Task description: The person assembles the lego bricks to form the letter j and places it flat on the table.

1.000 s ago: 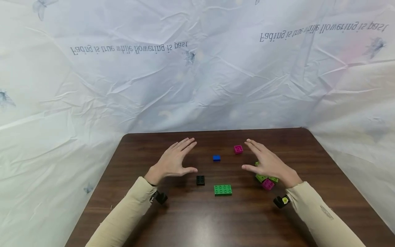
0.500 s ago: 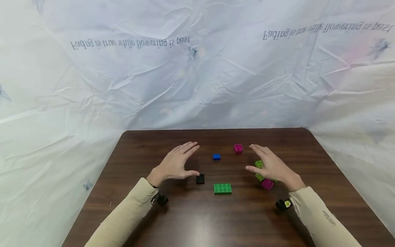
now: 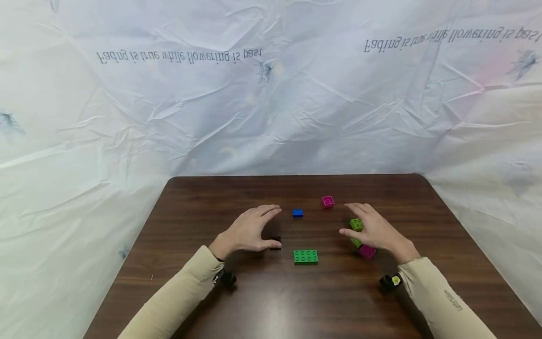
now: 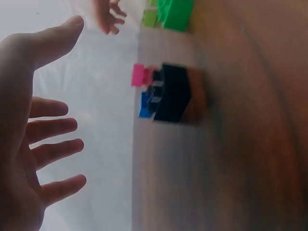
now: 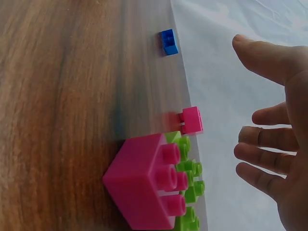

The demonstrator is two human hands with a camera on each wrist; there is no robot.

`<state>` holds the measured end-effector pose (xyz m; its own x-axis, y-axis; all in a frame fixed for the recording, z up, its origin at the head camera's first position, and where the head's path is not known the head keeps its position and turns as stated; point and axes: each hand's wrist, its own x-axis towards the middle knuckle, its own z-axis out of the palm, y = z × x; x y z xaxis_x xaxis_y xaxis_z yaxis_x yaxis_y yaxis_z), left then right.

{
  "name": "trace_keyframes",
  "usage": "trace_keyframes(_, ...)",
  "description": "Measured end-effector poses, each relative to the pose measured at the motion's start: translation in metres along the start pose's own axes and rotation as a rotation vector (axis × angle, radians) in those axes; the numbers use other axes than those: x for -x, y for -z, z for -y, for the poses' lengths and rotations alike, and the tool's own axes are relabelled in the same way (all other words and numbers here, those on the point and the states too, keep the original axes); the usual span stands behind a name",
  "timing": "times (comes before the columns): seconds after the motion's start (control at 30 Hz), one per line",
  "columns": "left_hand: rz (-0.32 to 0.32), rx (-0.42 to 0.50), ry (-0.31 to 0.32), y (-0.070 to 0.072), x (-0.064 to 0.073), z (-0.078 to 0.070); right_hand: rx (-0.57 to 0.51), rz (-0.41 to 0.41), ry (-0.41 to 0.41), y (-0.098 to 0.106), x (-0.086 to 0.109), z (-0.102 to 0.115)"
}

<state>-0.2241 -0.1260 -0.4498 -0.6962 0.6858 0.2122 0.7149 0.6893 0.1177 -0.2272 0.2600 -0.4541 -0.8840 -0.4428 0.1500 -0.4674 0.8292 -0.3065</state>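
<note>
Plainly, in the head view both the left hand [image 3: 249, 230] and the right hand [image 3: 374, 229] hold nothing, thumbs spread wide of their fingers over the surface [image 3: 271, 306]. A green eight-stud brick [image 3: 306, 257] lies between the wrists; it looks light and stiff, best pinched across its long sides. From the left wrist, a black brick [image 4: 173, 94] sits studs up near that hand (the thumb partly covers it in the head view); its smooth walls may slip slightly. From the right wrist, a magenta brick [image 5: 137, 180] stands before lime bricks [image 5: 190, 195], joined or merely touching, I cannot tell. All seem sturdy; grip opposite sidewalls, below the studs.
</note>
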Motion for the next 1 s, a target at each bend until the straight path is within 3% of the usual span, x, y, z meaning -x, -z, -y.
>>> trace_keyframes(0.33,0.04,0.06,-0.023,-0.015,-0.005,-0.018,-0.001,0.021,-0.004,-0.005,0.005,-0.005)
trace_keyframes(0.63,0.056,0.097,-0.04,-0.023,-0.009,-0.027,0.026,-0.032,0.039,-0.007,0.012,-0.01)
trace_keyframes(1.0,0.085,0.135,-0.045,-0.037,-0.013,-0.039,-0.002,-0.014,0.012,-0.009,0.022,-0.015)
